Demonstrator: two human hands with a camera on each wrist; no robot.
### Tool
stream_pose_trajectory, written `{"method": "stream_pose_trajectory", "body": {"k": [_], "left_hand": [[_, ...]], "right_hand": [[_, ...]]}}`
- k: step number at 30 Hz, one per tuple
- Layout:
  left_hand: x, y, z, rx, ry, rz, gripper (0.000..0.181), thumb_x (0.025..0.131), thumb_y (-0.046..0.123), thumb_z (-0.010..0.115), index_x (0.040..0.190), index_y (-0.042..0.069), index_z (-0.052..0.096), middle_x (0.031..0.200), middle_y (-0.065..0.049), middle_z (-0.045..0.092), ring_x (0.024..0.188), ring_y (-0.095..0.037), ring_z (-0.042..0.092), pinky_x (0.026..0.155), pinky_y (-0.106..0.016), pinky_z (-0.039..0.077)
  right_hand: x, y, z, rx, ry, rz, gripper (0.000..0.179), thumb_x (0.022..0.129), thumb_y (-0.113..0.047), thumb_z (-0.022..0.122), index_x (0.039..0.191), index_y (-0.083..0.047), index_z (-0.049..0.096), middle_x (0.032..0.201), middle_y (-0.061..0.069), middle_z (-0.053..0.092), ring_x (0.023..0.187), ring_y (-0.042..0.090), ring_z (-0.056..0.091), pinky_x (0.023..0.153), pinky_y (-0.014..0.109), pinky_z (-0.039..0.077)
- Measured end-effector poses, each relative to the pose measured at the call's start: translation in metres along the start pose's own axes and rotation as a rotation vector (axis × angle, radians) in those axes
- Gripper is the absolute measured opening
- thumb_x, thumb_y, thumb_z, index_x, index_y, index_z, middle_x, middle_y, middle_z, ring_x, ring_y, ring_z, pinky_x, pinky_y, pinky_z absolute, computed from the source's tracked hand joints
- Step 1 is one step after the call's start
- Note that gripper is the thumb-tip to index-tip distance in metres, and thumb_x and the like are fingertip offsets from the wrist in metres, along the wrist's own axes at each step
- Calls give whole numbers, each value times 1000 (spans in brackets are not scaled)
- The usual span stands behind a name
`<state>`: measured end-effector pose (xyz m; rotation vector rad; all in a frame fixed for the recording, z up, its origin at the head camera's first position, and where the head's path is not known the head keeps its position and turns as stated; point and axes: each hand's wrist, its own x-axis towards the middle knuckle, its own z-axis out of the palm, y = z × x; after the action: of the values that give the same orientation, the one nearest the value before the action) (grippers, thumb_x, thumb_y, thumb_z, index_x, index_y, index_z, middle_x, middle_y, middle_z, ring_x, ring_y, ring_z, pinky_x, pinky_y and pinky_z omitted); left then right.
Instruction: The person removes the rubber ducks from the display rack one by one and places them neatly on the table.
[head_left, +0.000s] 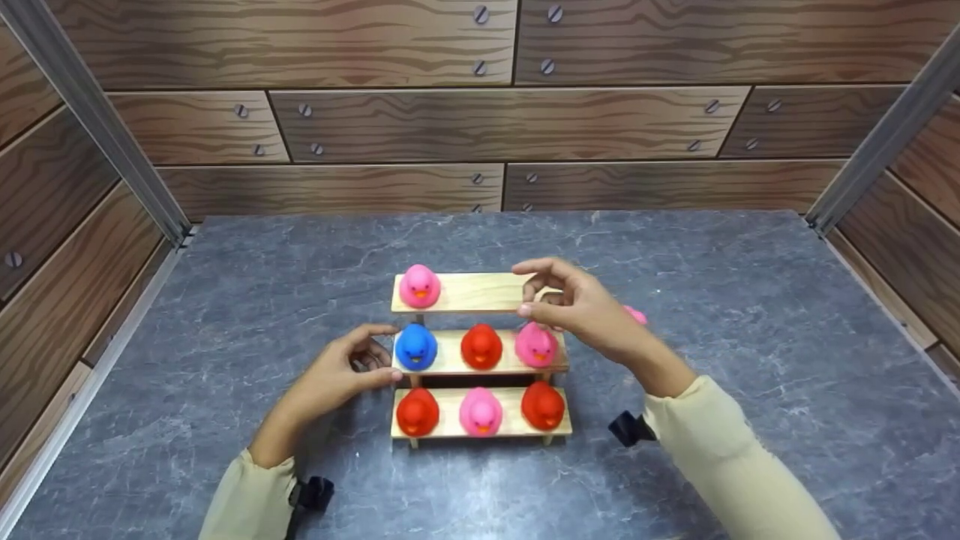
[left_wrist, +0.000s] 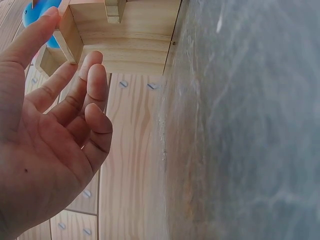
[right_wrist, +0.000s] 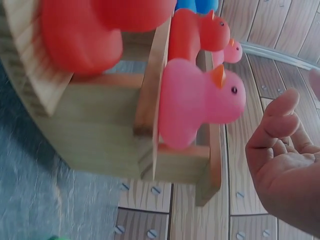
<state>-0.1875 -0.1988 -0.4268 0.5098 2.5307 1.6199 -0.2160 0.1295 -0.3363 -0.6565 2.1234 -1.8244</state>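
Head view showed the wooden stand (head_left: 480,292) at the middle of the grey tabletop (head_left: 262,285), in three steps. Its near board carried a near-left red duck (head_left: 417,413), a near-middle pink duck (head_left: 481,412) and a near-right red duck (head_left: 542,406); the middle board, a blue duck (head_left: 415,347), a central red duck (head_left: 481,347) and a right-hand pink duck (head_left: 536,346). A far-left pink duck (head_left: 420,287) sat on the top board.

The left hand (head_left: 349,367) had thumb and forefinger spread apart at the stand's left end, beside the blue duck. The right hand (head_left: 585,304), fingers loosely bent and thumb apart from forefinger, hung over the top board's right end, hiding part of it; contact with the board could not be told. The right-hand pink duck stood just nearer than that hand. A pink thing (head_left: 635,313), mostly hidden, showed right of it.

Tabletop ran on both sides of the stand, toward metal posts (head_left: 97,112) and a wood-patterned far wall (head_left: 510,124), all well apart from it.
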Motion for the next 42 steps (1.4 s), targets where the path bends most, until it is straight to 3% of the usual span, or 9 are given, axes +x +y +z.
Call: {"method": "stream_pose_trajectory", "body": {"k": [19, 26, 33, 42], "left_hand": [[1, 0, -1, 18, -8, -14, 57, 81, 17, 78, 130, 2, 54, 90, -14, 64, 77, -13, 57, 69, -22, 47], [1, 2, 0, 7, -6, -14, 56, 81, 16, 77, 129, 1, 54, 95, -18, 65, 80, -15, 58, 71, -24, 48], [1, 2, -1, 11, -7, -20, 56, 81, 17, 77, 129, 0, 54, 97, -19, 65, 81, -16, 59, 72, -24, 48], [1, 2, -1, 10, -14, -23, 56, 81, 17, 77, 130, 1, 54, 98, -20, 65, 81, -17, 58, 71, -25, 49]], "right_hand": [[28, -6, 37, -13, 46, 25, 43, 87, -10, 67, 128, -3, 54, 93, 0, 56, 77, 10, 55, 72, 20, 47], [39, -7, 47, -77, 37, 47, 43, 86, -13, 69, 126, -4, 55, 96, 0, 55, 77, 12, 53, 77, 21, 48], [51, -11, 52, -155, 32, 87, 43, 86, -17, 71, 126, -7, 57, 101, 3, 54, 80, 14, 52, 74, 22, 47], [60, -10, 59, -163, 17, 122, 46, 84, -15, 72, 126, -6, 56, 99, 3, 51, 82, 13, 53, 73, 22, 46]]}}
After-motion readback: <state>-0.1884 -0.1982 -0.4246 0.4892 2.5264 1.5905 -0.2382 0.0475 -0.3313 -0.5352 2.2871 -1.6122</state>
